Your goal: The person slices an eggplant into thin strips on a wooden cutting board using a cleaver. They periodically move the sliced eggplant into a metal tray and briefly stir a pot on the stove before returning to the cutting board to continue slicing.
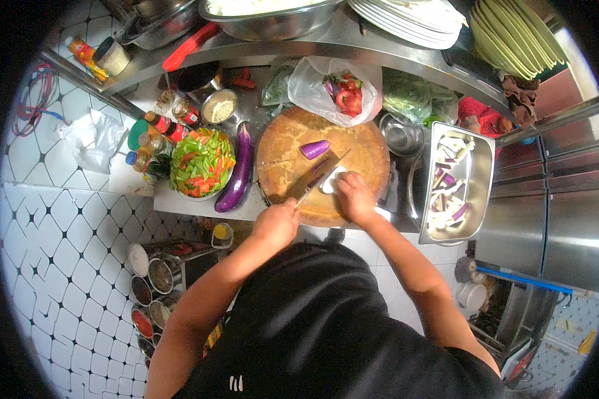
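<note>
My left hand (276, 224) grips the handle of a kitchen knife (332, 168), whose blade slants up and right across a round wooden chopping block (278, 142). Under the fingers of my right hand (355, 198) lies a cut eggplant piece (331, 180), its pale flesh facing up beside the blade. A purple eggplant chunk (314, 149) rests farther back on the block, and a narrow purple-skinned piece (319, 165) lies close to the blade. Left of the block is a whole eggplant (235, 174). Eggplant strips (447, 184) lie in a rectangular steel pan (483, 209) at right.
A bowl of sliced green and red vegetables (202, 162) stands at left, near several bottles (152, 144). Behind the block sit an open plastic bag (309, 90) with red vegetable pieces and a steel bowl (402, 133). A steel shelf (329, 52) overhangs the back, carrying stacked plates (409, 25).
</note>
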{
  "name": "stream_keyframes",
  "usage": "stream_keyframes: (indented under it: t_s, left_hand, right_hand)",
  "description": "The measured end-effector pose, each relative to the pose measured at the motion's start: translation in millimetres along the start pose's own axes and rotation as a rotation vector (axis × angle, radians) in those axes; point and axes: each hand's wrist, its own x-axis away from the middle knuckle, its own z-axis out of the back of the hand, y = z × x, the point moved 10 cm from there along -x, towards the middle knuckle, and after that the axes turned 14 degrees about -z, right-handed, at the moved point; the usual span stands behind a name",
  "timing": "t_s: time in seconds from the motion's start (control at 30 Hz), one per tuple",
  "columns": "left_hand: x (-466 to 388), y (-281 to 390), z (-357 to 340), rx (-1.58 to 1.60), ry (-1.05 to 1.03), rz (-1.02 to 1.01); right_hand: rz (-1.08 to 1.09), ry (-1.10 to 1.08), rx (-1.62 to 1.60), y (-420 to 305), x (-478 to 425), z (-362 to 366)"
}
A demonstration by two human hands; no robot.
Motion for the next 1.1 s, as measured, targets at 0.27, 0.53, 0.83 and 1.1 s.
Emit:
stream_keyframes:
  t_s: [0.27,0.53,0.83,1.1]
  left_hand:
    - [16,34,10,0.022,-0.057,0.021]
    - [-25,-2,-29,0.081,-0.037,0.051]
    - [-14,16,-20,0.072,-0.046,0.052]
    - [-27,0,-37,0.109,-0.003,0.002]
  right_hand:
    - [-0.004,-0.029,0.025,7,3,-7]
    - [0.007,-0.035,-0.002,2,3,0]
    - [-0.011,0.017,-0.037,13,6,-6]
    - [-0.044,0.145,0.061,8,7,11]
